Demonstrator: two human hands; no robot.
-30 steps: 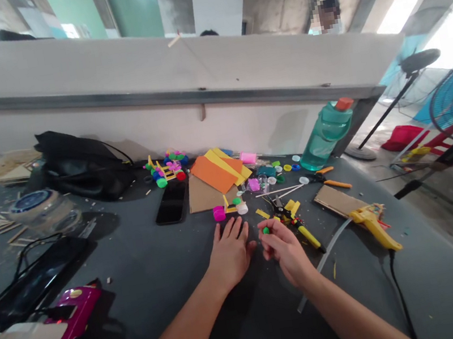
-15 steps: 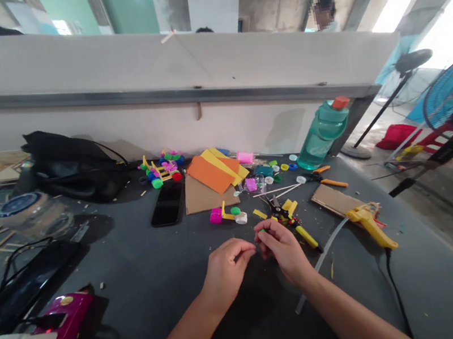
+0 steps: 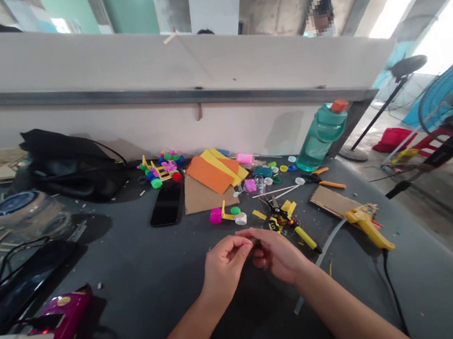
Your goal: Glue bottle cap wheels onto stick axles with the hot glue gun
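My left hand (image 3: 226, 266) is closed in a pinch, its thumb and forefinger meeting the fingers of my right hand (image 3: 278, 254). A small green piece (image 3: 255, 241) shows between the fingers of my right hand; most of it is hidden. What my left fingertips hold, if anything, cannot be made out. Just beyond the hands lies a small yellow assembly (image 3: 226, 215) with magenta, green and white round parts. Black-and-yellow pliers (image 3: 274, 207) and a yellow-handled tool (image 3: 306, 237) rest by my right hand.
A yellow glue gun (image 3: 366, 224) with a clear glue stick lies right, near cardboard (image 3: 330, 202). Behind are a phone (image 3: 167, 203), coloured paper (image 3: 210, 173), bottle caps (image 3: 283, 168), orange-handled pliers (image 3: 332, 184) and a green bottle (image 3: 320, 137). A magenta power strip (image 3: 67, 320) stands left.
My right hand has moved left and turned, closing the gap to my left fingertips. The green piece has shifted left with it. My left hand stays pinched in nearly the same place.
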